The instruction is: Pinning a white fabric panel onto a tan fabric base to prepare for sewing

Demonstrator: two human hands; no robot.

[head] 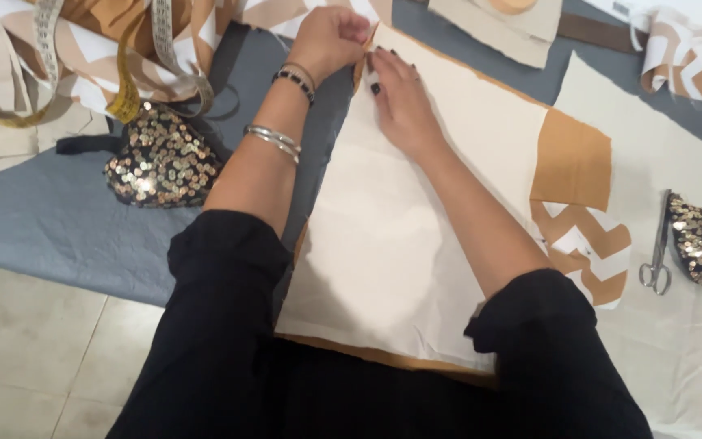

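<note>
A cream fabric panel (pixel 392 236) lies flat on top of a tan fabric layer (pixel 572 158) whose edge shows at the right and near side. My left hand (pixel 328 41), with bracelets on the wrist, pinches the far left corner of the cream panel. My right hand (pixel 400 93), with dark nails, rests flat on the panel just beside that corner, fingertips touching the same edge.
Grey cloth (pixel 58 219) covers the floor at left, with a sequinned heart-shaped piece (pixel 162 158) and a yellow measuring tape (pixel 127 89) on it. Scissors (pixel 658 244) and a second sequinned piece (pixel 700 240) lie at right. Chevron-print fabric (pixel 591 252) pokes out beside the tan layer.
</note>
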